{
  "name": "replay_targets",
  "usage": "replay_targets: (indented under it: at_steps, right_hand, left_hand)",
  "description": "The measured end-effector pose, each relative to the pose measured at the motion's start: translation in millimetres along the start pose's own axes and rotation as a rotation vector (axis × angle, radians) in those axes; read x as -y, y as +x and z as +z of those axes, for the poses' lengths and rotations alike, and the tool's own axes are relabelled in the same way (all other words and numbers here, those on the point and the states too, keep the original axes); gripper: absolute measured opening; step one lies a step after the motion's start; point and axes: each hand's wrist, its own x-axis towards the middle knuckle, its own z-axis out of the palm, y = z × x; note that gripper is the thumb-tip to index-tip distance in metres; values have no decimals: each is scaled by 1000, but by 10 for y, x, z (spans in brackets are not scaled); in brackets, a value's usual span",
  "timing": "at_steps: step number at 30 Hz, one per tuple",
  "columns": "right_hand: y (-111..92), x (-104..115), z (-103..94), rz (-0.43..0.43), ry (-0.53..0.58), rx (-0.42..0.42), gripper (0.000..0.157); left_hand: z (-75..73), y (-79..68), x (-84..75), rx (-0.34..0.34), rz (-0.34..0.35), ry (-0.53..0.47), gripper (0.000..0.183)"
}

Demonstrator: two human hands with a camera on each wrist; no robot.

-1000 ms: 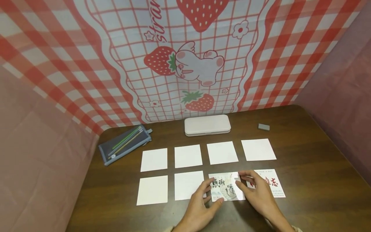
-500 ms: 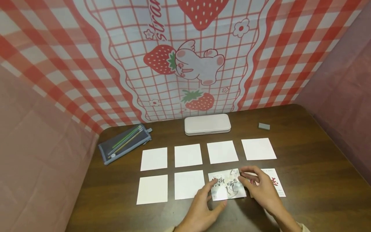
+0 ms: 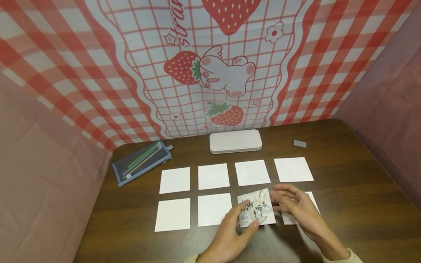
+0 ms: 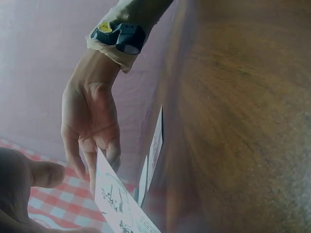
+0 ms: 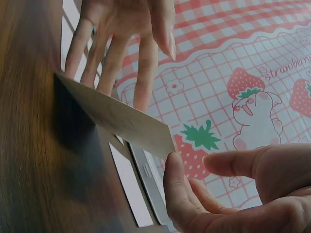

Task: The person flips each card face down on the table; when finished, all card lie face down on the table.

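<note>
A card with black brush-style characters and a pale painted picture [image 3: 264, 206] stands tilted between my hands, its right side raised off the table. My left hand [image 3: 228, 230] is at the card's left side, fingers extended along that edge and thumb apart from its face in the right wrist view. My right hand [image 3: 304, 212] is at the raised right side; a fingertip [image 5: 174, 162] meets the card's corner, with the thumb [image 5: 228, 162] held away from it. Beneath my right hand lies another card [image 3: 314, 201], mostly hidden, whose red print shows in the left wrist view.
Blank white cards lie in two rows, such as one [image 3: 215, 210] left of my left hand and one [image 3: 294, 169] at back right. Behind them are a white case [image 3: 235, 141], a mesh pencil pouch [image 3: 141, 163] and a grey eraser [image 3: 299, 144]. A strawberry-print cloth [image 3: 227, 73] hangs behind.
The picture card's right side has risen and the card has tilted. My right hand has shifted slightly right and up, its thumb leaving the card. My left hand has stayed almost in place.
</note>
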Motion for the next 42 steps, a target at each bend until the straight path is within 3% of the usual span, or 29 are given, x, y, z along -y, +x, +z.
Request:
replay_targets:
  at_steps: [8,15,19,24,27,34,42]
  right_hand:
    - [15,-23,101,66,27,57,42]
    - [3,-95,163,104,35,138,45]
    - [-5,-130,203,90,13,169,45]
    - [-22,-165,260,50,-55,203,49]
    - [-32,-172,300,41,-93,173,49]
    - [-41,-153,354,36,-230,18,50]
    - [-24,-119,306,12,-350,-138,53]
  left_hand:
    - [-2,28,-8,15,-25,-95,58]
    - [11,66,-35,-24,-39,-135,52]
    - [32,79,-42,-14,-29,-163,48]
    - [73,85,-44,21,-5,-299,44]
    - [84,95,-52,0,13,-379,41]
    - [36,115,-76,-59,5,-551,38]
    - [-74,114,-66,-151,60,-479,40]
